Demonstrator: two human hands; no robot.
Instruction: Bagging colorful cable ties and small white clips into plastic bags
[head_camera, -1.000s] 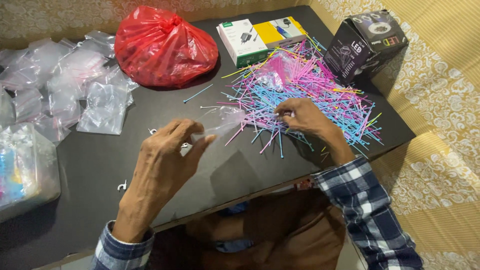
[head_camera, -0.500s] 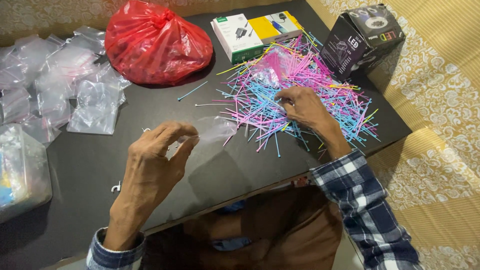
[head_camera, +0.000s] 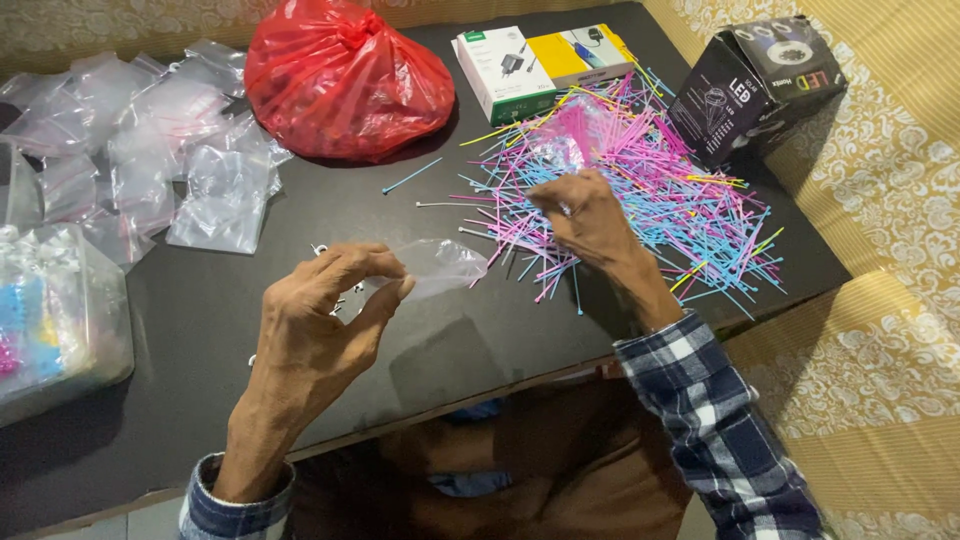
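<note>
Since the earlier frames my left hand (head_camera: 325, 325) has lifted a little off the counter (head_camera: 480, 345), and the small clear bag (head_camera: 440, 265) pinched in its grip now hangs with its mouth turned toward the pile of coloured sticks (head_camera: 640, 190). My right hand (head_camera: 585, 215) has shifted only slightly; it sits on the near edge of that pile, fingers bunched together over the sticks, though I cannot tell whether any are actually caught between them. To my eye the bag is being held ready while sticks get gathered. Loose clear bags (head_camera: 190, 150) and the red sack (head_camera: 340, 80) lie where they were.
</note>
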